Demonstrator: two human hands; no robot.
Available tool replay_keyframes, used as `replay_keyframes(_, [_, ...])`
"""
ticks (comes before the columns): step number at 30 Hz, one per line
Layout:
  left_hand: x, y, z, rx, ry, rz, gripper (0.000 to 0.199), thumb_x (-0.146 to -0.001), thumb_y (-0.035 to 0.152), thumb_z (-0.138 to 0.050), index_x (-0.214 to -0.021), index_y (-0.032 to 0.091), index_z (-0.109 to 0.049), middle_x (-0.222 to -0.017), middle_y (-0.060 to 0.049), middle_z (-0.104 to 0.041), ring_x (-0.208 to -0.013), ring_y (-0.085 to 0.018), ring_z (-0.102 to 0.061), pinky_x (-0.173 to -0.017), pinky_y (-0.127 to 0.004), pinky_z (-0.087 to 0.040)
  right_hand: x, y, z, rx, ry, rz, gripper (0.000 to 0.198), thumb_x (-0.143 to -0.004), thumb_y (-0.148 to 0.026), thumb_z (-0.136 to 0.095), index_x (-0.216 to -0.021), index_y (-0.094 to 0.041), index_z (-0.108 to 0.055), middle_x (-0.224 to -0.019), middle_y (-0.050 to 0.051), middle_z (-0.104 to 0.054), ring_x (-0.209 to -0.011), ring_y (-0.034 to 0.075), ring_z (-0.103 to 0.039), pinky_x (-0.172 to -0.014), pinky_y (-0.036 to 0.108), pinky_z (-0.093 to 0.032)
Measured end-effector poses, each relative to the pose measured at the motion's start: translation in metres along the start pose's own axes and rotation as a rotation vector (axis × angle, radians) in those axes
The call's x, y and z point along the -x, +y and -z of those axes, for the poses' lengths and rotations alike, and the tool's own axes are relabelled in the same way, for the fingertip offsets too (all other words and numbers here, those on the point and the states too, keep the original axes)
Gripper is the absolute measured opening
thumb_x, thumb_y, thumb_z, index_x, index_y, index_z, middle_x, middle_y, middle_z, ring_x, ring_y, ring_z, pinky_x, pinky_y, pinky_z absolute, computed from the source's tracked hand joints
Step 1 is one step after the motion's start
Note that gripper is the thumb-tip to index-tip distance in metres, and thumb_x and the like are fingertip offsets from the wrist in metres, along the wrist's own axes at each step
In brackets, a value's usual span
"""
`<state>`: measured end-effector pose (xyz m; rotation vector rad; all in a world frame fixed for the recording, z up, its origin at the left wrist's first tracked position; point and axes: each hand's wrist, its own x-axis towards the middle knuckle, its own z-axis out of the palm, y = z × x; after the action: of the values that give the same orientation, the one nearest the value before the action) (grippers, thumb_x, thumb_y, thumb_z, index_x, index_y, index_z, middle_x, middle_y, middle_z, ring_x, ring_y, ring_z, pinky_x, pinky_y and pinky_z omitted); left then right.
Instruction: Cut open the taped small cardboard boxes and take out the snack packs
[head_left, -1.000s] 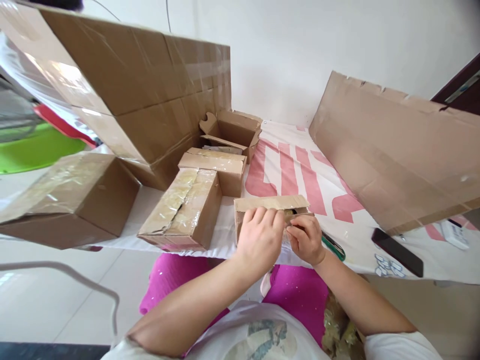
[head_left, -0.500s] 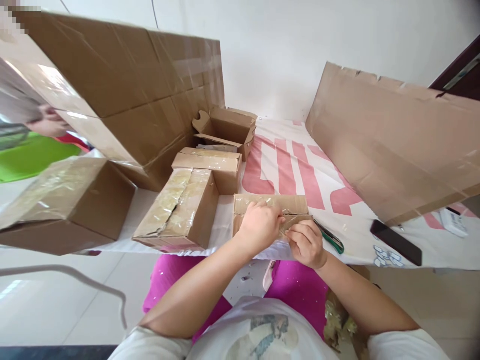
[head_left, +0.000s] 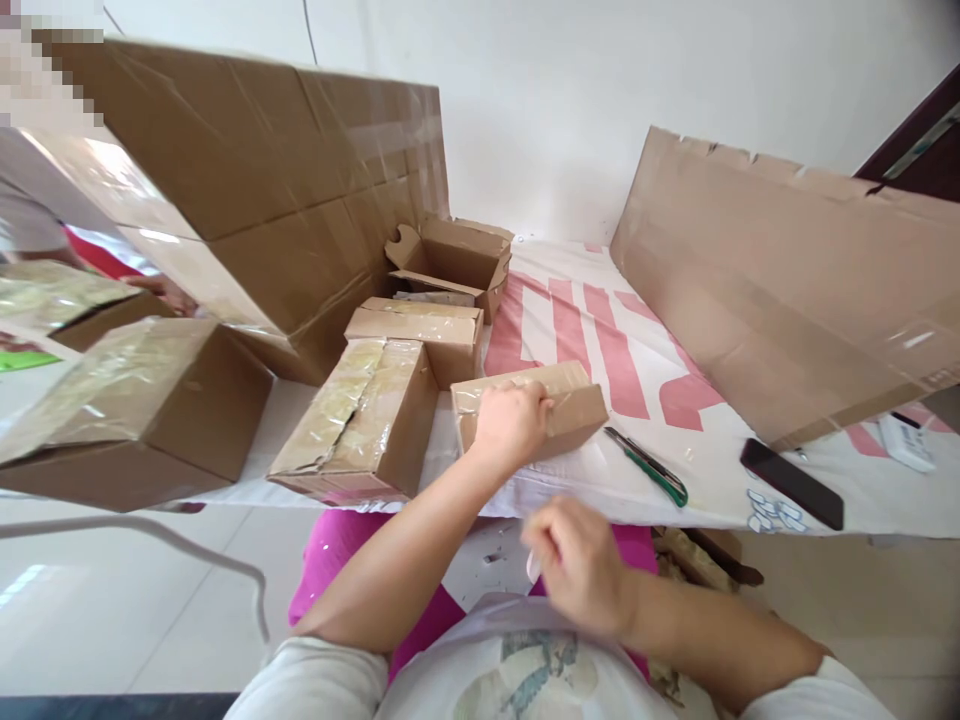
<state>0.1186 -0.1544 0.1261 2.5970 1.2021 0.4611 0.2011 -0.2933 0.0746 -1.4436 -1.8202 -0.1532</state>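
A small cardboard box (head_left: 574, 415) with clear tape on it sits at the table's front edge, turned a little askew. My left hand (head_left: 514, 420) rests on its top with the fingers curled over and gripping it. My right hand (head_left: 581, 560) is apart from the box, below the table edge and in front of my shirt. Its fingers are curled together and smeared by motion; what they hold, if anything, cannot be made out. A green utility knife (head_left: 646, 466) lies on the cloth just right of the box.
Taped boxes (head_left: 360, 415) stand on the left, with an open box (head_left: 457, 258) behind. A big carton (head_left: 300, 180) rises at the left and a cardboard sheet (head_left: 787, 290) at the right. A phone (head_left: 793, 484) lies near the front edge. Another person's hand (head_left: 169, 297) shows far left.
My right hand has left the box and come down toward my body. The small box has tilted and turned under my left hand. At far left, another taped box has come into view.
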Motion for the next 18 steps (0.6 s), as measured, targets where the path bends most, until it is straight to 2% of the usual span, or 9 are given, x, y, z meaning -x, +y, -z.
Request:
replay_keyframes(2, [-0.004, -0.002, 0.001, -0.017, 0.031, 0.059, 0.021, -0.093, 0.027, -0.05, -0.093, 0.018, -0.069, -0.09, -0.01, -0.074, -0.089, -0.028, -0.067, -0.079, -0.039, -0.045, 0.012, -0.015, -0.008, -0.192, -0.155, -0.039, 0.016, -0.093, -0.017, -0.049, -0.078, -0.021, -0.053, -0.069, 0.0, -0.06, -0.065, 0.014, -0.055, -0.061, 0.028, -0.044])
replay_keyframes(4, [-0.007, -0.004, 0.001, -0.021, 0.008, 0.052, 0.02, -0.093, 0.028, -0.05, -0.094, 0.018, -0.068, -0.091, -0.01, -0.074, -0.088, -0.028, -0.068, -0.078, -0.039, -0.045, 0.021, -0.017, -0.018, -0.255, -0.266, -0.045, 0.013, -0.09, -0.022, -0.057, -0.077, -0.021, -0.055, -0.07, -0.001, -0.062, -0.067, 0.015, -0.057, -0.063, 0.028, -0.045])
replay_keyframes(8, [0.0, -0.006, 0.001, -0.068, -0.003, -0.085, 0.02, -0.094, 0.03, -0.052, -0.095, 0.017, -0.067, -0.089, -0.01, -0.073, -0.091, -0.028, -0.066, -0.08, -0.039, -0.044, 0.031, 0.009, -0.03, -0.227, -0.35, -0.094, 0.026, -0.077, -0.029, -0.075, -0.065, -0.02, -0.055, -0.073, 0.001, -0.06, -0.075, 0.017, -0.057, -0.068, 0.029, -0.046])
replay_keyframes(10, [0.01, -0.006, 0.003, -0.11, 0.068, -0.16, 0.019, -0.093, 0.031, -0.054, -0.098, 0.017, -0.065, -0.089, -0.009, -0.072, -0.09, -0.028, -0.065, -0.08, -0.04, -0.043, 0.04, 0.024, -0.029, -0.302, -0.441, -0.251, 0.025, -0.077, -0.025, -0.073, -0.065, -0.02, -0.052, -0.072, 0.0, -0.059, -0.071, 0.015, -0.056, -0.065, 0.026, -0.045])
replay_keyframes(13, [0.033, -0.003, 0.005, -0.178, 0.202, -0.29, 0.018, -0.091, 0.026, -0.056, -0.105, 0.016, -0.063, -0.089, -0.008, -0.069, -0.086, -0.026, -0.062, -0.077, -0.04, -0.043, 0.069, 0.046, -0.021, -0.347, -0.54, -0.573, 0.02, -0.08, -0.023, -0.063, -0.069, -0.021, -0.048, -0.063, -0.005, -0.054, -0.058, 0.011, -0.05, -0.057, 0.023, -0.038])
replay_keyframes(16, [0.064, 0.003, -0.001, -0.2, 0.257, -0.398, 0.016, -0.089, 0.021, -0.059, -0.104, 0.017, -0.062, -0.093, -0.007, -0.068, -0.087, -0.026, -0.061, -0.075, -0.04, -0.044, 0.113, 0.074, -0.009, -0.21, -0.502, -0.752, 0.021, -0.082, -0.03, -0.056, -0.067, -0.022, -0.043, -0.058, -0.005, -0.051, -0.055, 0.013, -0.048, -0.056, 0.025, -0.035])
replay_keyframes(18, [0.083, 0.006, -0.011, -0.185, 0.252, -0.413, 0.014, -0.087, 0.023, -0.061, -0.099, 0.017, -0.063, -0.104, -0.01, -0.068, -0.097, -0.028, -0.06, -0.077, -0.04, -0.044, 0.143, 0.094, 0.0, -0.107, -0.453, -0.827, 0.021, -0.084, -0.036, -0.052, -0.07, -0.023, -0.044, -0.06, -0.003, -0.053, -0.057, 0.015, -0.052, -0.059, 0.026, -0.037])
